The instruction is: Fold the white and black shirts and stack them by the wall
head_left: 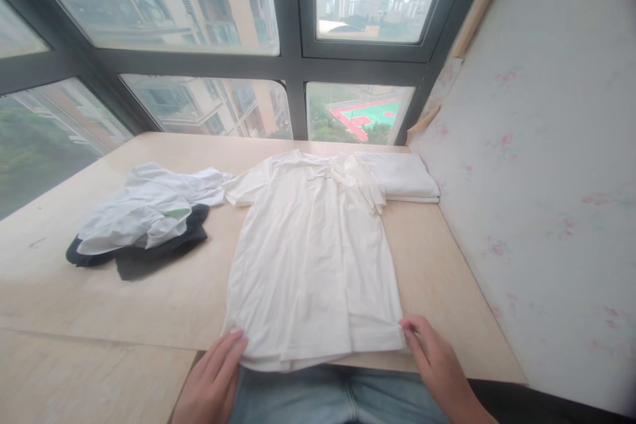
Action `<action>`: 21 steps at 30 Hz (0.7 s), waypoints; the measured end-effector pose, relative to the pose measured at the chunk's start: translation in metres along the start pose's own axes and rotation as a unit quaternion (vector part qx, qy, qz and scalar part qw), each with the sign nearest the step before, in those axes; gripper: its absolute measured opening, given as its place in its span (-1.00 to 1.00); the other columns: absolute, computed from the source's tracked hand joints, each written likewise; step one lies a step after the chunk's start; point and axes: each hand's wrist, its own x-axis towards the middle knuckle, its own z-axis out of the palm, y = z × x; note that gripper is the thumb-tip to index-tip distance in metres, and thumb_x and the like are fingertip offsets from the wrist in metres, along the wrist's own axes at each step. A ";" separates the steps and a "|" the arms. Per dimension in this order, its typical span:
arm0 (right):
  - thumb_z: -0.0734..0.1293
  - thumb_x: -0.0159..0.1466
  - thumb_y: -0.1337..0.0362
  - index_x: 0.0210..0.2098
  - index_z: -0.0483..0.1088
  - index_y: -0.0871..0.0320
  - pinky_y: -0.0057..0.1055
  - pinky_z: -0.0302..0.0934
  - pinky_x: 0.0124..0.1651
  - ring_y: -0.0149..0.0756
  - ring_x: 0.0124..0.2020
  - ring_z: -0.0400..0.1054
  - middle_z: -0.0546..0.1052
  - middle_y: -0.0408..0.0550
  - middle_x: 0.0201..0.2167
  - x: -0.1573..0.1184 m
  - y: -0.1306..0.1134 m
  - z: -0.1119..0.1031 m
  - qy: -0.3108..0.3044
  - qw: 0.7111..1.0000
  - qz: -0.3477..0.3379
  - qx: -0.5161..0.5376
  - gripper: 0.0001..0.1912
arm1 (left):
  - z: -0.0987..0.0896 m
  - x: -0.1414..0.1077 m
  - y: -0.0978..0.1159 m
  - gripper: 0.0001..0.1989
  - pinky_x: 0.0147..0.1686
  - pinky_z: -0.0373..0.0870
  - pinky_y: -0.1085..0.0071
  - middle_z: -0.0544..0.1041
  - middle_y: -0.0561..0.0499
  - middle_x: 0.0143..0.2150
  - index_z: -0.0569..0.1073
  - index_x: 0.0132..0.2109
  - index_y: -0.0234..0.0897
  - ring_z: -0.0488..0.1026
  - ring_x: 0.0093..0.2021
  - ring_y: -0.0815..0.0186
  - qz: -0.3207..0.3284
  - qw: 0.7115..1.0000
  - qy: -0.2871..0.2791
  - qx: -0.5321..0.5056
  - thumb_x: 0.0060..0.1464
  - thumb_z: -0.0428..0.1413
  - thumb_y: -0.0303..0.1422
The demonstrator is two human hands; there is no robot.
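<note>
A white short-sleeved T-shirt (308,265) lies spread on the wooden tabletop, its collar away from me and its hem at the near edge. Lengthwise creases run down it, and the right sleeve is bunched up near the shoulder. Small dark lettering shows below the collar. My left hand (213,371) is closed at the hem's left corner, fingers together on the cloth and thumb hidden. At the right corner, my right hand (432,358) pinches the hem between thumb and fingers.
Left of the shirt is a loose heap of white clothing (144,209) over black clothing (159,255). Behind its right shoulder sits a folded white stack (407,175). A flowered wall (546,199) bounds the right side; dark-framed windows (293,66) stand at the back.
</note>
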 end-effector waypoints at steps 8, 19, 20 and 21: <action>0.09 0.40 0.40 -0.21 0.41 0.08 -0.36 0.37 -0.12 -0.28 -0.20 0.48 0.53 -0.05 -0.26 0.024 0.012 -0.015 0.004 0.999 -0.036 0.027 -0.72 | -0.014 0.001 -0.012 -0.72 -0.17 0.45 0.35 0.63 0.00 -0.11 0.51 -0.06 -0.23 0.60 -0.20 0.24 -0.113 0.992 -0.011 0.048 0.23 -0.08 -0.42; 0.28 0.30 0.33 -0.13 0.37 0.10 -0.24 0.33 -0.01 -0.16 -0.08 0.39 0.47 0.03 -0.14 0.033 0.011 -0.024 -0.060 0.998 -0.011 -0.002 -0.86 | -0.020 0.008 -0.030 -0.64 -0.15 0.42 0.40 0.61 0.05 0.01 0.53 -0.02 -0.10 0.58 -0.07 0.22 -0.335 0.922 -0.189 -0.047 0.20 -0.11 -0.23; 0.27 0.31 0.34 -0.17 0.37 0.10 -0.24 0.32 -0.01 -0.17 -0.09 0.39 0.47 0.02 -0.18 0.033 0.012 -0.023 -0.053 0.999 -0.008 -0.006 -0.89 | -0.022 0.008 -0.034 -0.64 -0.17 0.41 0.40 0.61 0.05 0.02 0.53 -0.01 -0.08 0.58 -0.09 0.22 -0.349 0.915 -0.201 -0.037 0.21 -0.10 -0.22; 0.25 0.31 0.35 -0.20 0.37 0.10 -0.24 0.32 -0.03 -0.18 -0.12 0.40 0.47 0.01 -0.21 0.033 0.014 -0.023 -0.050 0.999 -0.005 -0.005 -0.91 | -0.024 0.007 -0.037 -0.64 -0.19 0.41 0.41 0.61 0.05 0.01 0.53 0.00 -0.07 0.58 -0.11 0.22 -0.360 0.908 -0.212 -0.029 0.22 -0.10 -0.21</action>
